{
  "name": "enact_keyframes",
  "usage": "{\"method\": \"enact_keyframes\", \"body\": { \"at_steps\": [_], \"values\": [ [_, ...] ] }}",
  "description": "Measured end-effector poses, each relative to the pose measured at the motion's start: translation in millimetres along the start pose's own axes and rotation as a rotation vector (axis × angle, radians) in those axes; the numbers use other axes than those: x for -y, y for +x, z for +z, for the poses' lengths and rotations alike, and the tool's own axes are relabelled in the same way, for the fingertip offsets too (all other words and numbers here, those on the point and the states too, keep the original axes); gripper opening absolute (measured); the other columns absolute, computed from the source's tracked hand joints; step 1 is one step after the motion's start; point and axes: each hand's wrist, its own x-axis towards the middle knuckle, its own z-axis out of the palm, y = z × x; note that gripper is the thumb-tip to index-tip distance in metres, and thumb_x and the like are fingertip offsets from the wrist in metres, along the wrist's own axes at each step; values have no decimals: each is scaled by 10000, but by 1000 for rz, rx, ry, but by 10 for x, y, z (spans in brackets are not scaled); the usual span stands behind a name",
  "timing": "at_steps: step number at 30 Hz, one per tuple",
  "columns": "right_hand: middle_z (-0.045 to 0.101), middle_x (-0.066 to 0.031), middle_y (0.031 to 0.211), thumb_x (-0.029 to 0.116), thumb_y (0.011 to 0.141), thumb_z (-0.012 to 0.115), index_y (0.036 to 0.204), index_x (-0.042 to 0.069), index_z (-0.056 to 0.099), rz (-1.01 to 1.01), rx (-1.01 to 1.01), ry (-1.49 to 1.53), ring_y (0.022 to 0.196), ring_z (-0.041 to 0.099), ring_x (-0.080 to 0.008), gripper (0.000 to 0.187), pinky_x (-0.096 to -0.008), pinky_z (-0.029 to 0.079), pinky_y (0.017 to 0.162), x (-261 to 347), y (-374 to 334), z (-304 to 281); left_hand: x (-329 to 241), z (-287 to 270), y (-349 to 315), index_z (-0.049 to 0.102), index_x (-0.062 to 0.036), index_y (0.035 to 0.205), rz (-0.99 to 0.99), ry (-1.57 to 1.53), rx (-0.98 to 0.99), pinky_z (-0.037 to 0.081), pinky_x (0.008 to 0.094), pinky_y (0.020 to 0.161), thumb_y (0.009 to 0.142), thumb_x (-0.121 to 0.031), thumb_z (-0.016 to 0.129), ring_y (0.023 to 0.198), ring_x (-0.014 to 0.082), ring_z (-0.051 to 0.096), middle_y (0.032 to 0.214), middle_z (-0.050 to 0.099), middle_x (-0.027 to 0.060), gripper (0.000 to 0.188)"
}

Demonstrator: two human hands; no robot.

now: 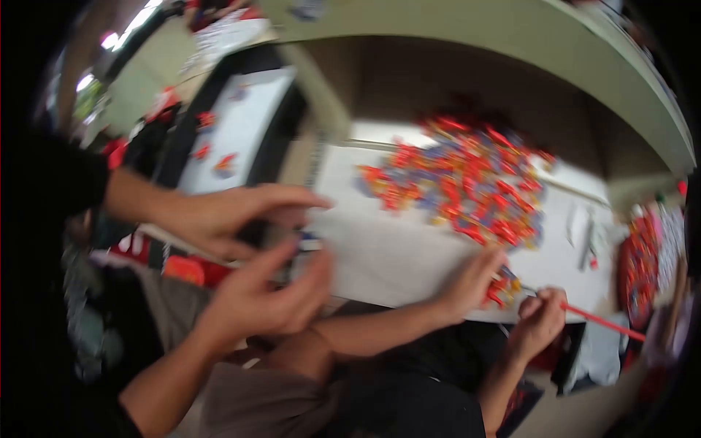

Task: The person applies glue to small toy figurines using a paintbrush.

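Observation:
The picture is blurred. My left hand [219, 215] reaches in from the left on a dark sleeve, its fingers stretched over a small dark thing [252, 232] that I cannot make out. Just below it, my right hand [266, 296] has curled, parted fingers and nothing visible in it. Both hover at the left end of a white table top [394, 255]. Farther right lies a heap of small red, orange and blue pieces [460, 182].
A co-worker's hand [475, 281] rests by a few red pieces [502, 288]. Their other hand [540, 321] holds a thin red stick [602, 321]. A tray of red pieces [639, 270] stands at the right, a white board [234, 124] at the back left, and a green curved ledge [584, 51] above.

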Motion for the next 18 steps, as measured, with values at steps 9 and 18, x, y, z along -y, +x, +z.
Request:
{"method": "enact_keyframes", "body": {
  "at_steps": [9, 18],
  "values": [
    [425, -26, 570, 217, 898, 403, 751, 2, 476, -136, 136, -111, 490, 392, -68, 270, -196, 307, 475, -111, -68, 86, -198, -67, 24, 468, -18, 863, 116, -50, 149, 340, 228, 749, 932, -228, 310, 766, 87, 409, 783, 433, 33, 271],
    [492, -72, 710, 157, 898, 399, 779, -25, 497, -432, 169, -312, 518, 419, -87, 238, -199, 332, 498, -132, -151, 41, -205, -63, 41, 507, -32, 945, -5, -33, 207, 370, 177, 498, 904, -272, 366, 629, 29, 423, 787, 480, 6, 281]
  ]
}}
